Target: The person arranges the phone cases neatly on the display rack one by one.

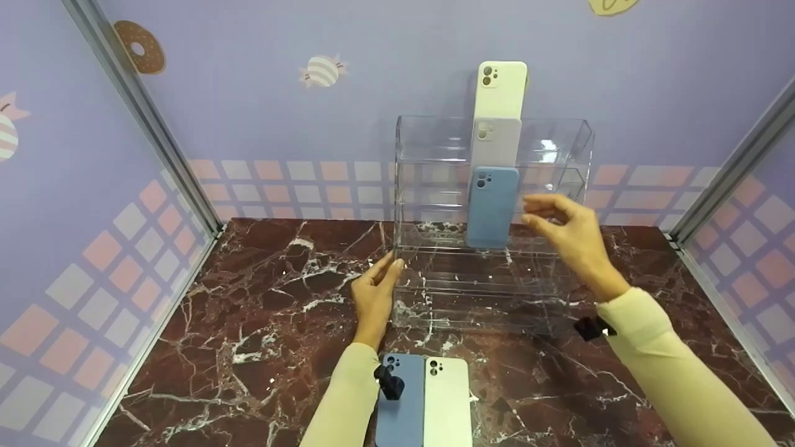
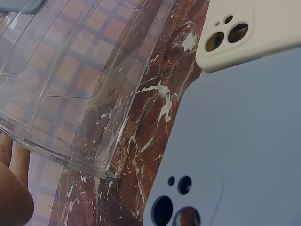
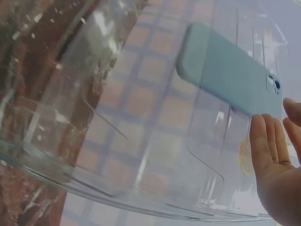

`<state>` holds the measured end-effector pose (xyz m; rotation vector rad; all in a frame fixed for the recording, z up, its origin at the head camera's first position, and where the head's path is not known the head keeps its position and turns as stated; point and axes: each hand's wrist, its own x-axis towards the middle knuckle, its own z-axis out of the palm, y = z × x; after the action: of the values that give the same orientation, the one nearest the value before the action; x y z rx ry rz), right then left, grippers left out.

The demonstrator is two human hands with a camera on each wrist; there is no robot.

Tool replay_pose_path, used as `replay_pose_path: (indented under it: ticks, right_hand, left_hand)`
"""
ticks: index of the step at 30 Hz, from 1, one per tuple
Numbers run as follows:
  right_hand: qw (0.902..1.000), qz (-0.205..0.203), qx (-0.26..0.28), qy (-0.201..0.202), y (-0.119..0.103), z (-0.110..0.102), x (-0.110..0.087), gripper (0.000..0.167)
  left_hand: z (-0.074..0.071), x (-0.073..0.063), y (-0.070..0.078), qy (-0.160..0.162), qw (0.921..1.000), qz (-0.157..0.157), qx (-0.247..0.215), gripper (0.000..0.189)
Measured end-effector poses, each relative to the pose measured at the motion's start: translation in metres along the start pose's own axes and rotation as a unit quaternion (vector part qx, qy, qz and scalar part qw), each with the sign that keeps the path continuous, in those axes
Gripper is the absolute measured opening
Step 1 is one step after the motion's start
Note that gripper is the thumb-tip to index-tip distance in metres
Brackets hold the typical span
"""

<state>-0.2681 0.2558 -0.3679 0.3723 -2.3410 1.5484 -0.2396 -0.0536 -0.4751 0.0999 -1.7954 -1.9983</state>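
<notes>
A clear acrylic tiered stand (image 1: pixel 435 267) rises in front of the back wall. Its tiers bear three phone cases in a column: a cream one (image 1: pixel 500 96) at the top, a pale lilac one (image 1: pixel 497 144) below, and a blue one (image 1: pixel 492 211) lowest. My left hand (image 1: pixel 374 297) touches the stand's left side, fingers straight. Just right of the blue case, my right hand (image 1: pixel 568 239) hovers with thumb and fingers apart, holding nothing. In the right wrist view, the blue case (image 3: pixel 225 70) leans beyond the clear plastic, near my fingertips (image 3: pixel 257 125).
On the dark red marble tabletop (image 1: pixel 261 298), a grey-blue phone case (image 1: pixel 400 416) and a cream one (image 1: pixel 447 403) lie side by side in front of the stand. Patterned lilac walls (image 1: pixel 279 124) enclose the back and both sides.
</notes>
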Motion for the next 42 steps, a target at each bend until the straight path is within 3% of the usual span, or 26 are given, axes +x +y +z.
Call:
replay_pose_path:
  ticks: [4, 13, 28, 34, 42]
  right_hand:
    - [0.9996, -0.002, 0.02, -0.018, 0.004, 0.007, -0.018, 0.036]
    - [0.9978, 0.018, 0.031, -0.055, 0.02, 0.03, -0.056, 0.035]
    - [0.99, 0.065, 0.053, -0.113, 0.057, 0.079, -0.117, 0.031]
    - [0.9857, 0.07, 0.069, -0.137, 0.067, 0.094, -0.132, 0.033]
    - [0.9819, 0.072, 0.052, -0.167, 0.079, 0.106, -0.144, 0.032]
  left_hand:
    - [0.0, 0.003, -0.003, -0.001, 1.0, -0.003, -0.001, 0.032]
    - [0.001, 0.014, -0.034, -0.001, 0.9999, -0.001, -0.015, 0.031]
    - [-0.002, 0.014, -0.036, -0.011, 0.9998, -0.004, -0.013, 0.033]
    - [-0.002, 0.014, -0.036, -0.01, 0.9998, -0.004, -0.015, 0.032]
    - [-0.002, 0.014, -0.036, -0.013, 0.9997, -0.009, -0.021, 0.032]
